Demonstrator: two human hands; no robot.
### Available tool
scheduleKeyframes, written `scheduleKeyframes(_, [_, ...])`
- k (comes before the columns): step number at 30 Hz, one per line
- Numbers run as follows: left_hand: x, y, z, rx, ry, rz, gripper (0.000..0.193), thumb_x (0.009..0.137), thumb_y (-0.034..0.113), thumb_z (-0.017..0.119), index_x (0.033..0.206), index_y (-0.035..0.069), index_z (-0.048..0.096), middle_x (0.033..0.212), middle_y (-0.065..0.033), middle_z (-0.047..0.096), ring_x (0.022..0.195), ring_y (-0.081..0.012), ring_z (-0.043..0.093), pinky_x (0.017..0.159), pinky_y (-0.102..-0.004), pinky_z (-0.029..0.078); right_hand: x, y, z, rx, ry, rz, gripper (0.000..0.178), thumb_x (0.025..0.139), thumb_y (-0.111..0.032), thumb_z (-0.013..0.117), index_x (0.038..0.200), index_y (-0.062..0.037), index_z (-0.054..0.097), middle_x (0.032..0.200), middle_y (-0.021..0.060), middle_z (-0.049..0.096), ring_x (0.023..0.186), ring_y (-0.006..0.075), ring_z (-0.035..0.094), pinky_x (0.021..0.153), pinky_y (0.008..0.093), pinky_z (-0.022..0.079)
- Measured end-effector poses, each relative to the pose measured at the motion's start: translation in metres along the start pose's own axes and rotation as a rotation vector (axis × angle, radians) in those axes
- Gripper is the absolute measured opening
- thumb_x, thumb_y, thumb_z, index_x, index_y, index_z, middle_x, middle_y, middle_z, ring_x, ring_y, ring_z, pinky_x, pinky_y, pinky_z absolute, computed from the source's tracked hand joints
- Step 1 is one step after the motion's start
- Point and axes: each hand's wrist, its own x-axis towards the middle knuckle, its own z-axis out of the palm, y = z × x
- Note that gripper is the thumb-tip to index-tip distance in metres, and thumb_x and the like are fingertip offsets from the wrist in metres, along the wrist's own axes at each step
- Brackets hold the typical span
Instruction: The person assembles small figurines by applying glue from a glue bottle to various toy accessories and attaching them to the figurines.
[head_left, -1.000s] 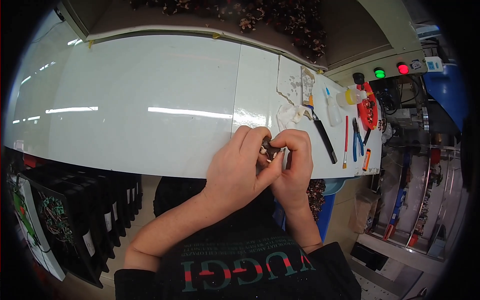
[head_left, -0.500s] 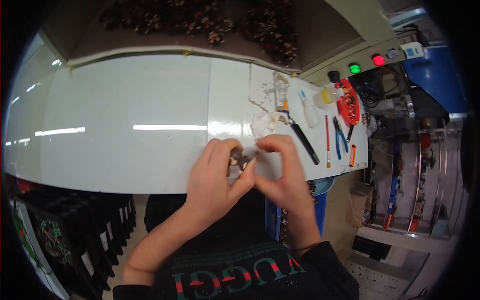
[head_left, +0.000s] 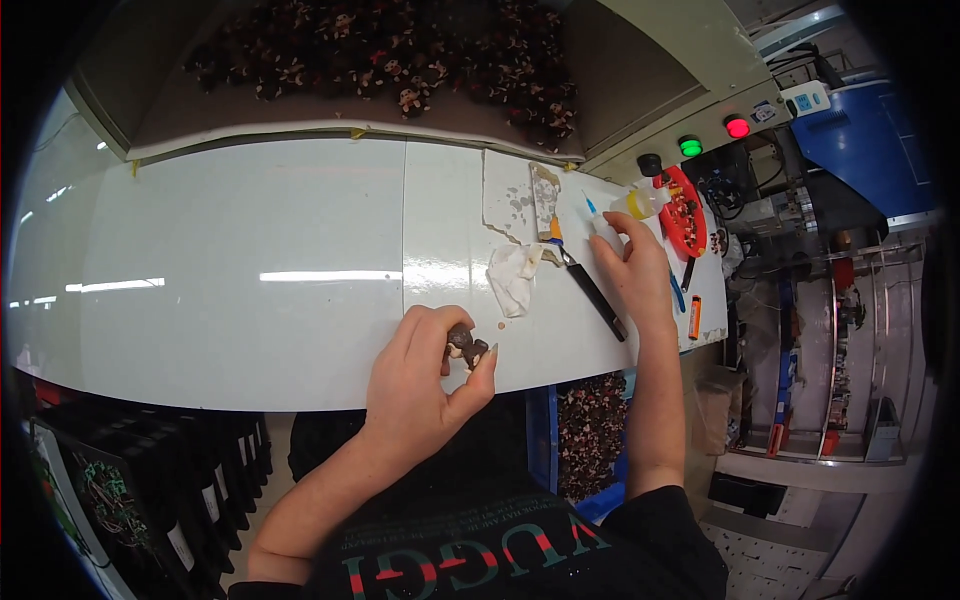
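Observation:
In my left hand is a small dark brown and cream figurine, pinched between thumb and fingers over the front edge of the white table. My right hand is stretched out to the right, over a small clear squeeze bottle with a blue needle tip. Its thumb and fingers are curved but apart around the bottle, and the hand covers most of the bottle's body. Whether they touch it is hard to see.
Crumpled white tissue, a black-handled tool, an orange lighter and a red tray of small parts lie on the table. A yellow-labelled bottle stands behind. Many figurines fill the booth; a blue bin sits below.
My right hand has left the figurine and moved right to the squeeze bottle. My left hand still holds the figurine. The view has shifted slightly.

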Motion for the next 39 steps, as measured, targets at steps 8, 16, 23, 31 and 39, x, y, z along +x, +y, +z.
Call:
scheduleKeyframes(8, [-0.004,-0.012,-0.003,-0.001,-0.007,0.015,0.030,0.077,0.014,0.070,0.100,0.003,0.052,0.082,-0.0080,0.049,0.061,-0.0179,0.051,0.052,-0.0284,0.044,-0.006,-0.023,0.009,0.196,-0.006,-0.243,0.026,0.080,-0.005,0.067,0.105,-0.0036,0.063,0.097,0.0095,0.061,0.077,0.0215,0.057,0.067,0.0287,0.048])
scheduleKeyframes(16, [-0.009,-0.019,-0.006,-0.004,0.022,0.025,0.032,0.079,0.017,0.069,0.101,0.003,0.052,0.083,-0.0085,0.049,0.062,-0.0196,0.053,0.052,-0.0302,0.046,-0.072,-0.099,0.021,0.486,-0.203,-0.540,0.046,0.067,0.000,0.076,0.105,-0.0048,0.053,0.102,0.0100,0.055,0.094,0.0255,0.054,0.078,0.0307,0.046])
scheduleKeyframes(23, [-0.012,-0.021,-0.006,0.061,0.059,0.074,0.032,0.080,0.022,0.069,0.101,0.003,0.053,0.084,-0.0102,0.051,0.065,-0.0241,0.057,0.054,-0.0322,0.047,-0.102,-0.127,0.074,0.664,0.091,-0.414,0.049,0.067,-0.002,0.079,0.106,-0.0071,0.050,0.100,0.0107,0.049,0.089,0.0247,0.051,0.074,0.0319,0.045])
scheduleKeyframes(31, [-0.014,-0.018,-0.007,0.023,0.064,0.017,0.030,0.078,0.014,0.067,0.101,0.001,0.052,0.086,-0.0104,0.054,0.074,-0.0251,0.053,0.062,-0.0331,0.045,-0.106,-0.135,0.076,0.734,0.155,-0.291,0.040,0.069,-0.003,0.078,0.100,-0.0064,0.054,0.095,0.0091,0.051,0.085,0.0219,0.055,0.072,0.0298,0.046])
scheduleKeyframes(39, [-0.010,-0.013,0.000,0.128,0.069,0.045,0.037,0.075,0.020,0.072,0.103,0.002,0.055,0.087,-0.0110,0.057,0.073,-0.0247,0.059,0.060,-0.0341,0.047,-0.103,-0.121,0.069,0.704,0.131,-0.267,0.037,0.069,-0.006,0.080,0.097,-0.0058,0.055,0.093,0.0089,0.054,0.084,0.0219,0.056,0.070,0.0299,0.048])
